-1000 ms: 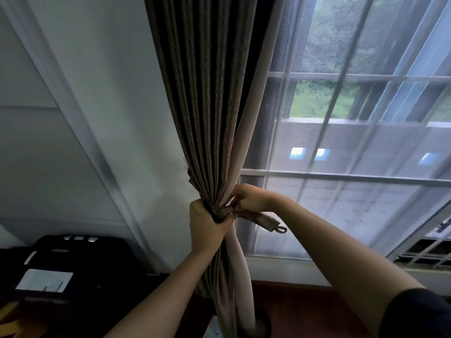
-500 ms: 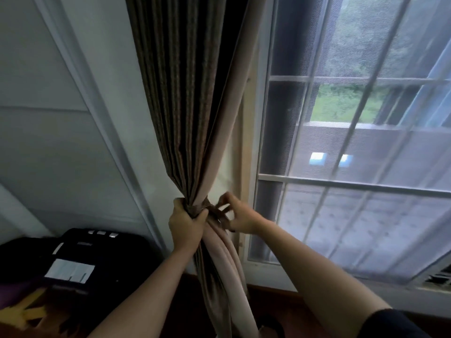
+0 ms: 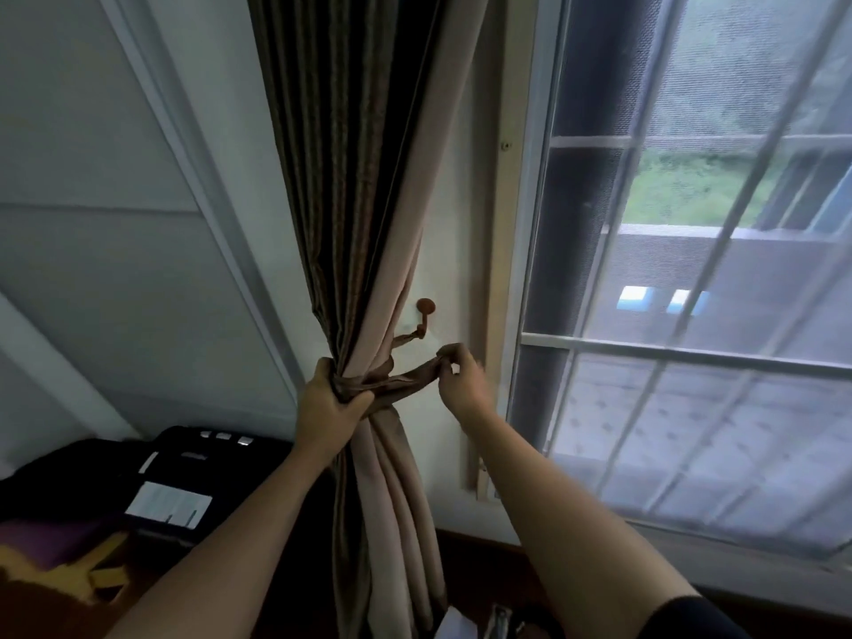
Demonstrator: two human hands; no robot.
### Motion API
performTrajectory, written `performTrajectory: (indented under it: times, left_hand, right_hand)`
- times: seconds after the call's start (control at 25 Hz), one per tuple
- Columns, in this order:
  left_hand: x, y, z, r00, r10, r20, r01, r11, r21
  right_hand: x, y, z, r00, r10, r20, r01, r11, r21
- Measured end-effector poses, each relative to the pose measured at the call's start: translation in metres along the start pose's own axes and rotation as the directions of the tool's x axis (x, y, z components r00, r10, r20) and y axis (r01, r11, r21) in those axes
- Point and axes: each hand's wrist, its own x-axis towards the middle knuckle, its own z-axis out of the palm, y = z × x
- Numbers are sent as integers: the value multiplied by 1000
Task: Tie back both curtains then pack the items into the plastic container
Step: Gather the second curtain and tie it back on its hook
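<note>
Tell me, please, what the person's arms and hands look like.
The left hand and right hand are bare: no gloves, rings or watch show. The left forearm and right forearm are uncovered. A black sleeve covers the right upper arm; no sleeve shows on the left.

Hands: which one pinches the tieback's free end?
The right hand, out toward the window frame, pinches the tieback end; the left hand grips the gathered curtain where the tieback wraps it.

At centre frame, a narrow wall strip [image 3: 454, 251] is hemmed by curtain [image 3: 359, 177] and window frame [image 3: 500, 223]; it is interrupted by a hook [image 3: 425, 307].
</note>
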Motion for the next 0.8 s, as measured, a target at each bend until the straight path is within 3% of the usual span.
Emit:
performTrajectory:
  times: [0.08, 0.16, 0.2, 0.28, 0.32, 0.44, 0.6, 0.8]
  left_hand:
    - [4, -2, -4, 1000, 21, 1, -21, 1000, 12]
    - [9, -4, -8, 999, 35, 4, -35, 999, 16]
    - [11, -5, -9, 999, 41, 8, -41, 999, 14]
    - [16, -8, -11, 999, 45, 6, -45, 999, 11]
    - [18, -9, -12, 999, 40, 2, -40, 999, 9]
    - [22, -11, -12, 999, 31, 8, -31, 1000, -2]
    - [25, -12, -11, 1000, 31, 7, -31, 999, -18]
    - [26, -16, -8, 1000, 24, -11, -25, 999, -40]
  right_hand:
    - [3, -6, 12, 990, 125, 71, -138, 961, 241]
    - [6, -5, 23, 956, 159, 246, -277, 762, 585]
    - [7, -5, 27, 952, 139, 271, -295, 649, 702]
    - [14, -8, 31, 970, 152, 187, -240, 520, 820]
    - [18, -11, 31, 978, 168, 126, -197, 526, 827]
    - [26, -17, 30, 992, 128, 14, -98, 679, 728]
    - [36, -12, 34, 997, 61, -53, -23, 839, 544]
    - [50, -8, 31, 993, -106, -60, 119, 952, 282]
